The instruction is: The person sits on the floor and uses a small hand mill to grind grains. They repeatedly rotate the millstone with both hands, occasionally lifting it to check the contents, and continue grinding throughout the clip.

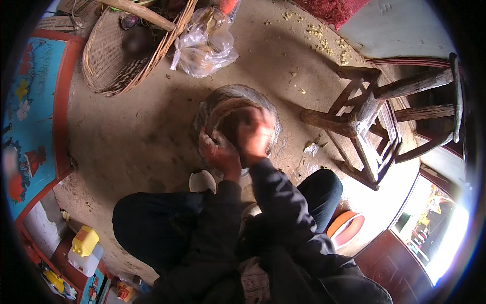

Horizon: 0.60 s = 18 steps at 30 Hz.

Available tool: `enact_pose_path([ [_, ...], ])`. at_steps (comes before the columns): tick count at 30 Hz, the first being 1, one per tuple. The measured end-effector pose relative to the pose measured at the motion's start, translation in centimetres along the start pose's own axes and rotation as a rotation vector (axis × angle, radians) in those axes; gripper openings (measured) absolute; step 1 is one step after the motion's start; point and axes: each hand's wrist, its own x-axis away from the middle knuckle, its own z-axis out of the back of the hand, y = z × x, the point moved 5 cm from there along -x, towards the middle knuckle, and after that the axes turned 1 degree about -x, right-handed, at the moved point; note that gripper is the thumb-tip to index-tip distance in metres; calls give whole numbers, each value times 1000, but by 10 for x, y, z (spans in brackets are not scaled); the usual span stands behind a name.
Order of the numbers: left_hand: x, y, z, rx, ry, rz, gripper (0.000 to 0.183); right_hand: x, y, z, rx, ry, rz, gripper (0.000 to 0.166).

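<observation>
A round, grey, rough-walled mortar-like bowl (237, 92) stands on the floor between my feet, its inside mostly in shadow. At its near left side, my left hand (221, 152) grips the rim, the thumb apart from the fingers. Pale residue marks that hand. Over the bowl's right half is my right hand (259, 133), badly blurred by motion. Whether its fingers hold anything cannot be made out. The bowl's contents are hidden by the hands and the dark.
A wicker basket (114, 72) with dark round produce and a wooden handle (140, 14) lies beyond, beside a knotted plastic bag (207, 49). Rough wooden stools (355, 123) stand right. An orange-rimmed basin (345, 228) is by my right knee, a yellow jug (85, 241) lower left.
</observation>
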Motion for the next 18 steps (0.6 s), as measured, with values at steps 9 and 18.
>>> enact_pose_path([
  [9,-9,2,11,-57,-36,82,43,-12,2,43,-21,7,5,21],
  [18,-8,-7,11,13,-27,115,42,-8,1,52,22,-16,106,17],
])
